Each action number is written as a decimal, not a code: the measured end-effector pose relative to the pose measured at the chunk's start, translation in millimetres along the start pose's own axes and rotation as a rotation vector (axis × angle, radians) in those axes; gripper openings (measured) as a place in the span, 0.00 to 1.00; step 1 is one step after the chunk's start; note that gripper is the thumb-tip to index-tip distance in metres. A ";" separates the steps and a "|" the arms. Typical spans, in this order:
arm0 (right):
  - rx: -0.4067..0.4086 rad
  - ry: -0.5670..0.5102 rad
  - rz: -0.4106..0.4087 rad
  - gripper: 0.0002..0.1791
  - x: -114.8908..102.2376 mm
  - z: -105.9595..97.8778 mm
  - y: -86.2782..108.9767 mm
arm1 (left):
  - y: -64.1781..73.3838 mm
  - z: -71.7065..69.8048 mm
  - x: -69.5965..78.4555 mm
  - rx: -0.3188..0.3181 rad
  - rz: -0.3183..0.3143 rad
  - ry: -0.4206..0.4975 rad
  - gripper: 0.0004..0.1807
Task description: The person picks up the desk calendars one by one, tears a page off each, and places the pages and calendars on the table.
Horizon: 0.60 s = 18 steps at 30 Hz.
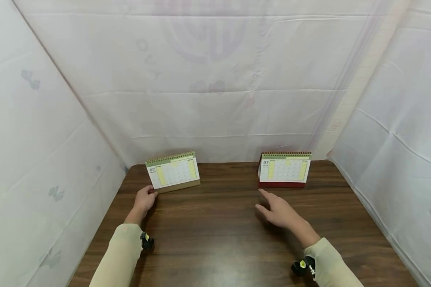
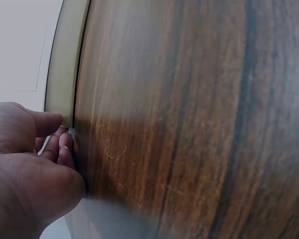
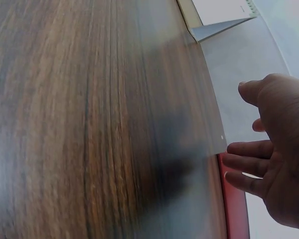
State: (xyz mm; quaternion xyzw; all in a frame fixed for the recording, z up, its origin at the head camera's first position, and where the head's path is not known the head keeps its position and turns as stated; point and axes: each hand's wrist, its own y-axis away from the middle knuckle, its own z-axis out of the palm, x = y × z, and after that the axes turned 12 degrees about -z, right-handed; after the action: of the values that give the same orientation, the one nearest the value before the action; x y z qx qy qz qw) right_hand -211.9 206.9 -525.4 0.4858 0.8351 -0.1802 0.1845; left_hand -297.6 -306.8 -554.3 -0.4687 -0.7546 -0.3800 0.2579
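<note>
Two spiral-bound desk calendars stand at the back of a brown wooden table [image 1: 215, 223]. The left calendar [image 1: 176, 173] has a tan base strip [image 2: 65, 69] and sits slightly turned. My left hand [image 1: 145, 201] pinches its near left corner; in the left wrist view the thumb lies on the tan strip with the fingers curled behind. The right calendar [image 1: 287, 170] has a red base strip [image 3: 234, 204]. In front of its left corner hovers my right hand [image 1: 280, 211], thumb and fingers extended apart and holding nothing.
Pale printed cloth walls enclose the table: a back wall [image 1: 215, 99], a left wall [image 1: 36, 159] and a right wall [image 1: 402, 131]. Both calendars stand close to the back wall. Small black wrist devices are strapped at both sleeves.
</note>
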 end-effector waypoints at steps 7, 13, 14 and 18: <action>-0.017 0.028 -0.013 0.37 -5.9 9.9 -5.6 | 4.8 -0.4 -3.6 -0.008 0.005 -0.018 0.20; -0.042 0.020 -0.021 0.35 -11.3 14.2 -7.9 | 5.3 -0.6 -5.8 -0.017 0.012 -0.038 0.19; -0.043 0.017 -0.019 0.35 -11.5 14.7 -8.3 | 4.9 -0.8 -6.0 -0.019 0.011 -0.037 0.19; -0.040 0.017 -0.020 0.34 -11.9 16.5 -9.4 | 4.5 -2.1 -6.3 -0.025 0.022 -0.044 0.18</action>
State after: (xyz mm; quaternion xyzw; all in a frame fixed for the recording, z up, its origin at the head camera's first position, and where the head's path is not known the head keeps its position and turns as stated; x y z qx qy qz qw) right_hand -212.4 185.8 -532.8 0.4749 0.8450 -0.1612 0.1853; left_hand -290.8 -310.5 -556.3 -0.4886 -0.7499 -0.3762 0.2394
